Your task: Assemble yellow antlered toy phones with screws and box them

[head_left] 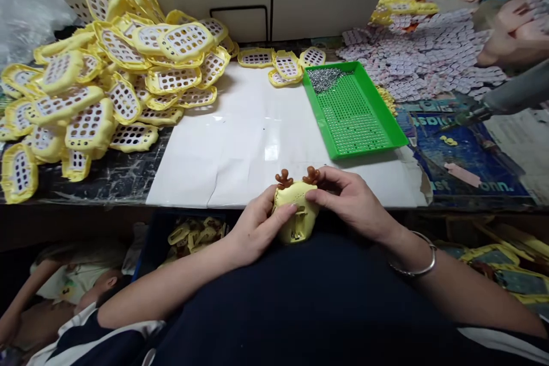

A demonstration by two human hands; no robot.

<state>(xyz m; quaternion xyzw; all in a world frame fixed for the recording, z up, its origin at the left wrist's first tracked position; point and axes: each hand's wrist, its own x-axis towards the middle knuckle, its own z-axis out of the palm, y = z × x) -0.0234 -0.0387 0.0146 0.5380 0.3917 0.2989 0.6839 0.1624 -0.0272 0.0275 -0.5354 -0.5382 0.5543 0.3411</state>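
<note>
At the front edge of the table I hold a yellow toy casing with two brown antlers on top. Small holes and an open slot show on the side facing me. My left hand wraps its left side, thumb pressed on the face. My right hand pinches its upper right corner, thumb in front and fingers by the right antler; that antler's base is partly covered. Beyond my hands is a green basket with small metal screws heaped in its far left corner.
Yellow shells with white grid faces pile up at left; several more lie behind a white sheet. White parts cover the right rear. A power screwdriver hangs right. A blue bin and a person are lower left.
</note>
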